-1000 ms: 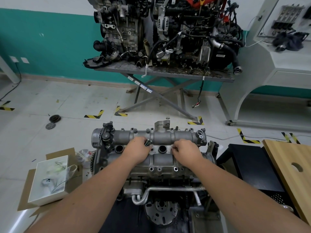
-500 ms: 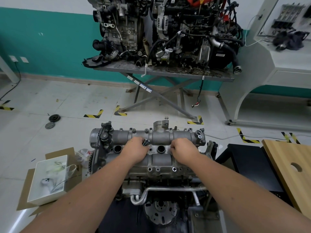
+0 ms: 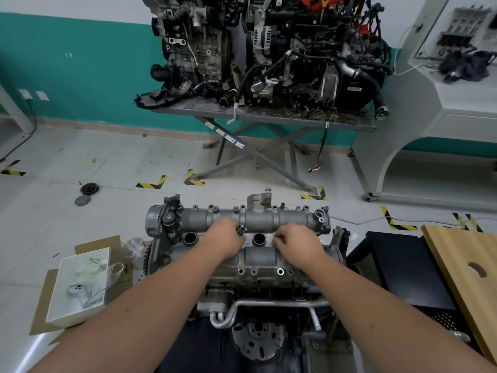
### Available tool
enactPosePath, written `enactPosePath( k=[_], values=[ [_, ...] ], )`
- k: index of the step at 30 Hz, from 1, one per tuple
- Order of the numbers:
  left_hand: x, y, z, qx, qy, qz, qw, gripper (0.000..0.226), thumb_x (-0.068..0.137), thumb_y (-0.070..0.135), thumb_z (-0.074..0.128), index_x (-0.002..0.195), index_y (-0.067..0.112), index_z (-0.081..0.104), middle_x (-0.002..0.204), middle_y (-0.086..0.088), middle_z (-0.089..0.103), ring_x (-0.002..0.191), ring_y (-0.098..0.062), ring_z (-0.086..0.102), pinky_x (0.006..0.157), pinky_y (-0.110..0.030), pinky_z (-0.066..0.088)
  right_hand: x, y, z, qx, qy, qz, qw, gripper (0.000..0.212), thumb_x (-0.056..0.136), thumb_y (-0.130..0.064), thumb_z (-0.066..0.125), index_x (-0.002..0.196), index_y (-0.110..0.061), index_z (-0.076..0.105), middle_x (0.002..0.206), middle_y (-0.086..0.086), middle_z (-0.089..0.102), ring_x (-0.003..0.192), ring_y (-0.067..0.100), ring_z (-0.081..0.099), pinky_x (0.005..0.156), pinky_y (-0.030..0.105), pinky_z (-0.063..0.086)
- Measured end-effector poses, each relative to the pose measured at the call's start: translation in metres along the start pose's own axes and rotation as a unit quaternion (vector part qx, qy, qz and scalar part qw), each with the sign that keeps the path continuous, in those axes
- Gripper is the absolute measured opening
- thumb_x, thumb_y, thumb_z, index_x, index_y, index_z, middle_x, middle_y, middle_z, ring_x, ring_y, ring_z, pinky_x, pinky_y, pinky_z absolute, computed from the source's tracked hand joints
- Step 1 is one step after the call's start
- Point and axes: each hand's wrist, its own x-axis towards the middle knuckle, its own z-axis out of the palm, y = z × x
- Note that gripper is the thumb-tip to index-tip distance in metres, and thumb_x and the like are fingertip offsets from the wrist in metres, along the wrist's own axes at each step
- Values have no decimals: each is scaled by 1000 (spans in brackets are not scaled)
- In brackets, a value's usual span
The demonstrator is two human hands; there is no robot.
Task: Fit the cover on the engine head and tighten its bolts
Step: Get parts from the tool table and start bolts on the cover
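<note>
The grey cast cover (image 3: 258, 219) lies on the engine head (image 3: 258, 265) in the lower middle of the view. My left hand (image 3: 223, 239) rests on the cover left of a round plug hole (image 3: 259, 239) and grips a few dark bolts (image 3: 241, 229), whose heads stick out past the fingers. My right hand (image 3: 298, 242) sits right of that hole, fingers curled, with the fingertips pinching down at the cover's middle ridge. The bolt under them is mostly hidden. Several bolt holes along the near edge (image 3: 280, 271) are unfilled.
A white box (image 3: 78, 286) on cardboard sits on the floor to the left. A wooden board (image 3: 468, 267) and a black stand (image 3: 403, 265) are on the right. Behind stands a metal table (image 3: 263, 117) carrying two engines. Two round discs (image 3: 86, 193) lie on the floor.
Both hands stay at the same spots on the cover, with only small finger movement. The view has shifted very slightly.
</note>
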Motion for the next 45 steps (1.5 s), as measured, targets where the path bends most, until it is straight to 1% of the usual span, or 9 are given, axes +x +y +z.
enactPosePath(
  k=[2, 5, 11, 16, 19, 24, 32, 40, 45],
  values=[
    [3, 3, -1, 29, -14, 21, 999, 16, 96, 28, 62, 102, 14, 58, 108, -9, 65, 92, -26, 59, 75, -30, 45, 1, 1, 0, 6, 0, 0, 1000, 22, 94, -30, 54, 101, -23, 74, 102, -3, 71, 93, 19, 64, 74, 31, 52],
    [4, 4, -1, 20, -15, 30, 999, 43, 92, 33, 68, 130, 17, 53, 126, -8, 62, 112, -27, 60, 90, -35, 50, 1, 2, 2, 10, 9, -3, 1000, 23, 95, -33, 55, 106, -23, 73, 103, -3, 71, 95, 19, 63, 72, 29, 48],
    [-7, -16, -14, -143, 73, -4, 987, 25, 89, 31, 70, 109, 19, 60, 97, -2, 69, 85, -21, 65, 65, -29, 45, 1, 2, 2, 22, 14, 2, 1000, 24, 96, -36, 55, 107, -22, 70, 101, -3, 71, 96, 19, 63, 76, 32, 52],
    [-10, -43, -26, -393, 135, -60, 908, 10, 93, 26, 65, 98, 17, 63, 69, -1, 66, 53, -16, 53, 51, -32, 44, -4, -2, 2, 32, 24, -8, 999, 26, 98, -35, 51, 116, -24, 67, 108, -5, 60, 102, 18, 59, 81, 34, 50],
    [-12, -58, -14, -494, 122, -102, 855, 15, 96, 24, 65, 107, 16, 59, 49, 8, 51, 40, -10, 38, 40, -27, 33, -4, -26, 7, 15, 16, -112, 993, 32, 101, -32, 46, 125, -25, 65, 112, -4, 53, 108, 19, 47, 89, 37, 44],
    [-21, -75, 1, -605, 116, -126, 778, 6, 98, 11, 60, 92, 13, 58, 64, -3, 50, 40, -8, 30, 36, -21, 25, 3, -66, 19, -92, -76, -169, 978, 38, 98, -35, 38, 120, -20, 65, 122, -3, 48, 116, 21, 40, 95, 41, 36],
    [-21, -82, 2, -606, 84, -120, 781, 6, 98, 13, 61, 98, 14, 55, 64, -2, 49, 44, -10, 29, 40, -24, 23, -2, -58, 28, -81, -36, -163, 983, 39, 97, -39, 38, 120, -23, 64, 123, -6, 51, 110, 21, 43, 92, 39, 40],
    [-20, -75, -7, -623, 69, -132, 768, 3, 98, 14, 60, 96, 12, 58, 61, 2, 56, 43, -10, 35, 39, -22, 27, 2, -63, 17, -99, -91, -153, 979, 40, 98, -39, 34, 116, -25, 67, 118, -10, 50, 110, 18, 42, 89, 38, 36],
    [-24, -54, -23, -628, 35, -108, 770, 11, 99, 27, 60, 98, 16, 58, 63, 2, 58, 48, -11, 48, 47, -27, 44, 0, -67, 7, 27, -97, -99, 990, 37, 103, -37, 40, 116, -20, 71, 121, -6, 61, 112, 21, 51, 96, 39, 43]
  ],
)
